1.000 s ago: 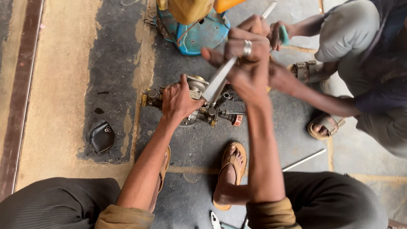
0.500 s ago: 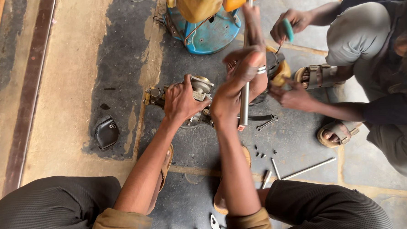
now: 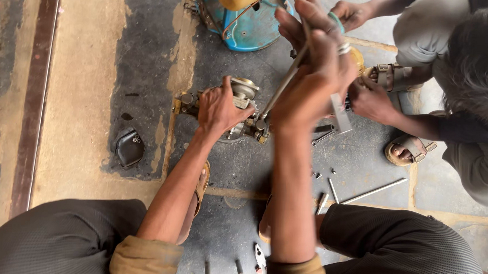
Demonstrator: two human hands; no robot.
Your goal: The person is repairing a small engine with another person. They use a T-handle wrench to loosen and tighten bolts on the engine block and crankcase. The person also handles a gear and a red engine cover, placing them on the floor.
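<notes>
The stone floor (image 3: 82, 64) fills the frame, pale slabs with a dark, oil-stained patch through the middle, so footing for small parts looks greasy. A blue machine housing (image 3: 249, 27) sits at the top centre, and another person crouches at the upper right, sandalled foot (image 3: 405, 152) planted on the slabs.

In the centre lies the metal engine part (image 3: 244, 112), a cast lump of brass-coloured and grey fittings; it looks heavy, stiff and probably slick with oil, best gripped around its body rather than by its thin fittings. The left hand (image 3: 219, 106) is clamped over its top, pinning it to the floor. The right hand (image 3: 318, 74) is closed around a long metal rod (image 3: 282, 86), whose tip meets the part.

Smaller things: a black cover (image 3: 129, 147) at centre left, loose rods and bolts (image 3: 362, 191) at lower right, pliers (image 3: 259, 259) at the bottom edge.
</notes>
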